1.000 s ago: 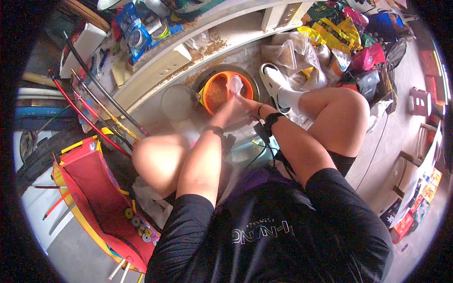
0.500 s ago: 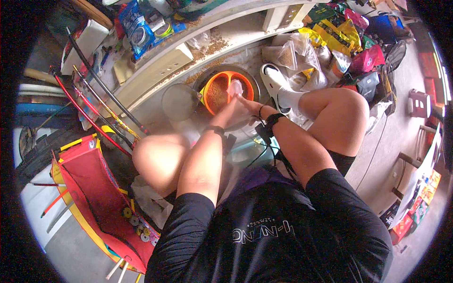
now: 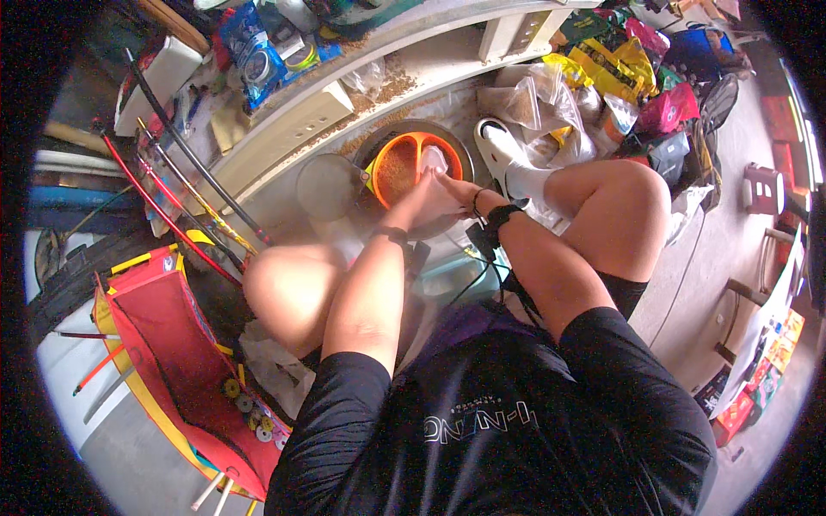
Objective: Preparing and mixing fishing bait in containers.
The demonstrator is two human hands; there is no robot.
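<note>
My left hand and my right hand meet over the near edge of an orange round bowl. The fingers of both close round a small, pale, translucent plastic thing; its exact kind is not clear. It juts over the bowl's right compartment. Brown granules lie in the left compartment, past the orange divider. Beneath the bowl is a dark round pan. My fingertips are partly hidden by each other.
A clear round disc-like thing lies left of the bowl. Granules are scattered along a pale ledge. Plastic bags are heaped at the far right. Curved rods and a red open case are at the left.
The pale plastic thing has shifted slightly right and now reaches less far up over the bowl. Both hands remain together at the bowl's near edge.
</note>
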